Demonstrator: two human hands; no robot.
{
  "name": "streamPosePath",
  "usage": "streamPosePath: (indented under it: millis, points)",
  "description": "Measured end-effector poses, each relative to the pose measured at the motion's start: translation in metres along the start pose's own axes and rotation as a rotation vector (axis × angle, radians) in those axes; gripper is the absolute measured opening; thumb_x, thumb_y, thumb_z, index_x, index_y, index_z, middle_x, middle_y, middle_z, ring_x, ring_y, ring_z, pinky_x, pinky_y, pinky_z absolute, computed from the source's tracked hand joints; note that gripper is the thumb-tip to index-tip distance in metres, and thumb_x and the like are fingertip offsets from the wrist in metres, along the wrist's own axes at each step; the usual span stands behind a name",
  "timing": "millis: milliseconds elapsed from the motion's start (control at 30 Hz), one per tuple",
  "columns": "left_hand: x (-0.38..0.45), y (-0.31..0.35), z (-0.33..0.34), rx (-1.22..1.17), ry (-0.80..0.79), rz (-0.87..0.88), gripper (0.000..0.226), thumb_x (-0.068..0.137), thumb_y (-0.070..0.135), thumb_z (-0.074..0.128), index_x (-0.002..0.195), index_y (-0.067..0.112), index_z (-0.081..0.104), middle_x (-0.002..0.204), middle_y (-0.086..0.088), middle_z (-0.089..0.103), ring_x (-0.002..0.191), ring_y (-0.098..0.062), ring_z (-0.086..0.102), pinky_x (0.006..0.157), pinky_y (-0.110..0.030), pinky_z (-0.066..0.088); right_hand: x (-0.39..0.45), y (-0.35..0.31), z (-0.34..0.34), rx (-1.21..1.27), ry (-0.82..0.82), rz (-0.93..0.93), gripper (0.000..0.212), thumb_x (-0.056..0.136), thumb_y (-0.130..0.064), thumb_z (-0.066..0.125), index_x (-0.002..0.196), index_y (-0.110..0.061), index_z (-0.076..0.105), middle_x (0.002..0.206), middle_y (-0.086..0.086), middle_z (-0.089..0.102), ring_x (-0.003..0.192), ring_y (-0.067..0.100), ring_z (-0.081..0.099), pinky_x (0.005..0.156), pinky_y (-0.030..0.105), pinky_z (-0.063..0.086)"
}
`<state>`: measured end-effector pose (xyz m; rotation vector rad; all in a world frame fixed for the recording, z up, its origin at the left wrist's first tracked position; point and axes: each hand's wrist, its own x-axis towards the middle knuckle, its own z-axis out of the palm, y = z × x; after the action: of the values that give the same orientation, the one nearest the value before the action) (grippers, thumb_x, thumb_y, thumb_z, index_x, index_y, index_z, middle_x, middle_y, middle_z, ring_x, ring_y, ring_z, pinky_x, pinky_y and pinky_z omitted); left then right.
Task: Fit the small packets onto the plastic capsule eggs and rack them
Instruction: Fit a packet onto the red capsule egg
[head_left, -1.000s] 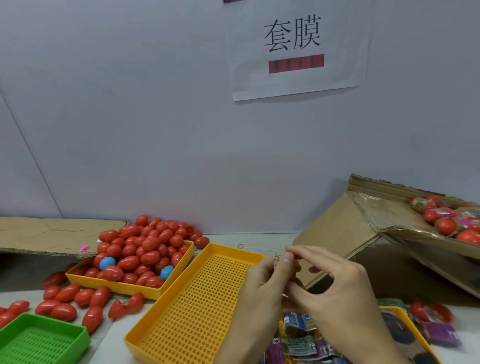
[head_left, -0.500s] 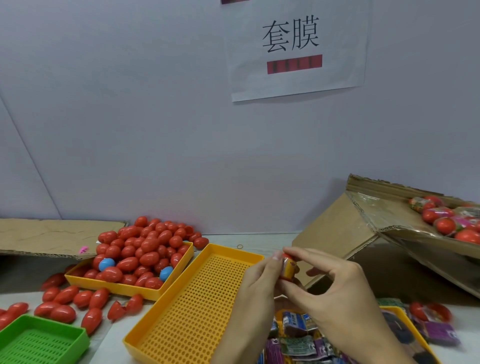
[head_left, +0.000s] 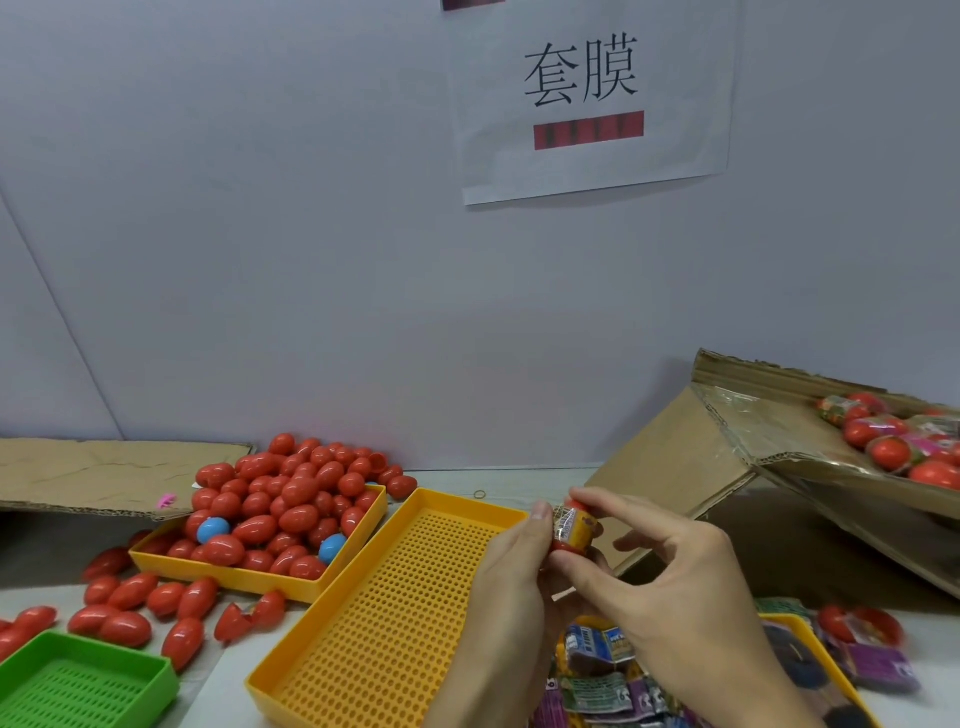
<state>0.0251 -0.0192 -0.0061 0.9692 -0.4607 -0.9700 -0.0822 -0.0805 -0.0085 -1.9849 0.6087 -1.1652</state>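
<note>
Red egg (head_left: 571, 530) with printed packet pinched by left hand (head_left: 511, 577) and right hand (head_left: 670, 587), lower centre, beside bare rack (head_left: 395, 618); wall sign (head_left: 587, 93) reads 套膜.

Only the person's two bare hands and the lower parts of the forearms enter the head view, coming up from the bottom edge. The left hand (head_left: 511, 582) and the right hand (head_left: 675, 592) wear no gloves, rings or bracelets, and neither wrist carries a watch or a strap. No sleeve or cuff reaches the visible forearms. The fingers (head_left: 602, 501) are slender, and the nails are short, rounded and unpainted, clearest on the left thumb.
</note>
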Motion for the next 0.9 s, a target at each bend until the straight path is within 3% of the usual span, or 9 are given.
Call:
streamPosePath:
  millis: [133, 233, 300, 433, 700, 800, 900]
  points:
    - [-0.0003, -0.0002, 0.0009, 0.018, -0.016, -0.001, 0.032, 0.093, 0.028, 0.058, 0.100, -0.002, 0.065, 0.069, -0.015, 0.070, 0.061, -0.024, 0.069, 0.053, -0.033, 0.056, 0.0006, -0.0004, -0.0010, 0.032, 0.012, 0.023, 0.039, 0.056, -0.053, 0.077, 0.093, -0.057, 0.065, 0.099, -0.038, 0.064, 0.097, -0.007, 0.056, 0.075, 0.007, 0.045]
    - [0.0009, 0.0024, -0.0004, 0.152, -0.037, 0.058, 0.035, 0.087, 0.039, 0.059, 0.071, 0.013, 0.076, 0.069, -0.014, 0.070, 0.067, -0.024, 0.070, 0.058, -0.037, 0.059, 0.0012, 0.0004, -0.0009, 0.007, 0.030, 0.024, 0.042, 0.052, -0.063, 0.069, 0.093, -0.059, 0.062, 0.100, -0.041, 0.063, 0.096, -0.009, 0.056, 0.074, 0.006, 0.045]
    - [0.0023, 0.0030, -0.0018, 0.240, -0.015, 0.139, 0.030, 0.087, 0.037, 0.063, 0.073, 0.014, 0.075, 0.072, -0.010, 0.068, 0.070, -0.023, 0.069, 0.061, -0.036, 0.058, 0.0015, 0.0011, -0.0009, -0.014, 0.038, 0.009, 0.040, 0.057, -0.059, 0.071, 0.095, -0.060, 0.059, 0.102, -0.044, 0.060, 0.098, -0.011, 0.056, 0.074, 0.007, 0.046]
    - [0.0031, 0.0028, -0.0031, 0.266, -0.031, 0.181, 0.026, 0.095, 0.020, 0.059, 0.079, 0.011, 0.077, 0.080, -0.015, 0.071, 0.073, -0.024, 0.070, 0.061, -0.029, 0.058, 0.0007, 0.0041, 0.0013, -0.058, 0.042, -0.019, 0.048, 0.070, -0.035, 0.083, 0.101, -0.059, 0.056, 0.109, -0.044, 0.056, 0.101, -0.011, 0.055, 0.076, 0.008, 0.047]
    - [0.0031, 0.0038, -0.0047, 0.154, -0.044, 0.075, 0.025, 0.091, 0.020, 0.063, 0.093, -0.003, 0.071, 0.081, -0.024, 0.071, 0.077, -0.032, 0.071, 0.061, -0.034, 0.058, 0.0010, 0.0035, 0.0016, -0.066, 0.061, -0.035, 0.045, 0.062, -0.055, 0.068, 0.106, -0.057, 0.057, 0.102, -0.032, 0.064, 0.099, -0.008, 0.057, 0.077, 0.009, 0.049]
    - [0.0038, 0.0034, -0.0054, 0.218, -0.050, 0.099, 0.024, 0.094, 0.024, 0.062, 0.085, 0.005, 0.074, 0.080, -0.019, 0.072, 0.077, -0.029, 0.072, 0.062, -0.033, 0.058, 0.0020, 0.0032, 0.0021, -0.096, 0.030, -0.019, 0.044, 0.066, -0.051, 0.070, 0.107, -0.055, 0.055, 0.102, -0.033, 0.062, 0.101, -0.011, 0.055, 0.077, 0.007, 0.047]
    - [0.0038, 0.0023, -0.0054, 0.300, -0.055, 0.134, 0.021, 0.091, 0.027, 0.066, 0.084, 0.010, 0.076, 0.083, -0.017, 0.074, 0.080, -0.028, 0.074, 0.063, -0.031, 0.059, 0.0012, 0.0064, 0.0035, -0.140, 0.007, -0.001, 0.048, 0.076, -0.031, 0.080, 0.115, -0.048, 0.059, 0.102, -0.037, 0.059, 0.099, -0.012, 0.053, 0.076, 0.005, 0.047]
